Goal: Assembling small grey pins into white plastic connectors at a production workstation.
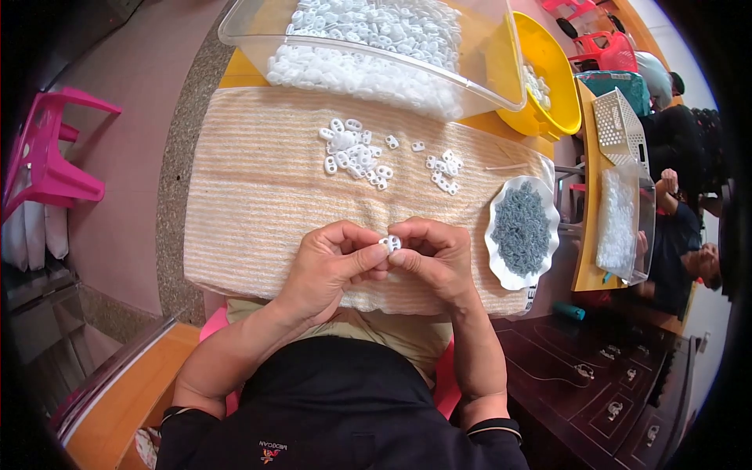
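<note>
My left hand (333, 262) and my right hand (435, 257) meet over the near middle of a striped cloth (251, 180). Thumbs and fingers of both pinch a small white plastic piece (392, 244) with holes in it. Fingertips cover part of this piece. Beyond my hands lies a loose heap of similar white two-holed pieces (354, 154). A smaller cluster of white pieces (445, 170) sits to its right, with a couple of single ones between. Right of my right hand stands a white scalloped dish (495, 264), filled with small grey parts (522, 227) that look like springs.
A clear plastic bin (489, 92) full of white pieces stands at the far edge. Beside it is a yellow basin (570, 110). Other people sit at the right by a table with a clear tray (644, 227). A pink stool (66, 149) stands left.
</note>
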`<state>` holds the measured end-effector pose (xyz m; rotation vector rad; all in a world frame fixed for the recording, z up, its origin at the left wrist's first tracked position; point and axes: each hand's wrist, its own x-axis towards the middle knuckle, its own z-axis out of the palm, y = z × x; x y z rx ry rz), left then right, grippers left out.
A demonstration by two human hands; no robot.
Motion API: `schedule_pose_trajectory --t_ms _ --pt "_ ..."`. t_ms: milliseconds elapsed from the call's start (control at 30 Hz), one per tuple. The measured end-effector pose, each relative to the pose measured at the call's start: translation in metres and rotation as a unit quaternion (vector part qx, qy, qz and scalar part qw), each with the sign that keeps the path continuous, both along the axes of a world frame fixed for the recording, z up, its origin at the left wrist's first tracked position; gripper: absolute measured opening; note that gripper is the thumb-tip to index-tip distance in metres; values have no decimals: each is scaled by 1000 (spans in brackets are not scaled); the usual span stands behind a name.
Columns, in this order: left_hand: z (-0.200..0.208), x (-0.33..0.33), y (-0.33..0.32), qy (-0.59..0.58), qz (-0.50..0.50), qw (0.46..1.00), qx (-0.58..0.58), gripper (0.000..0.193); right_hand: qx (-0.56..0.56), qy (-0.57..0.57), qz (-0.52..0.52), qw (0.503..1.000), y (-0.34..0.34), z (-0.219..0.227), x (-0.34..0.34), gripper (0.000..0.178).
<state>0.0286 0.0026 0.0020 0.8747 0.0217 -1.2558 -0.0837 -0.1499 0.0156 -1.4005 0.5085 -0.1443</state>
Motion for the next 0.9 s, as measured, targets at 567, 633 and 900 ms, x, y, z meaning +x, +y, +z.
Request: schedule_pose_trajectory --t_ms 567,633,900 --pt "-2 4 1 52 -48 996 -55 11 -79 -99 36 991 1 -7 0 26" --pt "1 3 1 51 -40 996 -58 10 -82 -105 36 990 3 -6 0 25" --pt "-1 0 2 67 -47 992 -94 10 -137 -116 49 983 4 5 0 24"
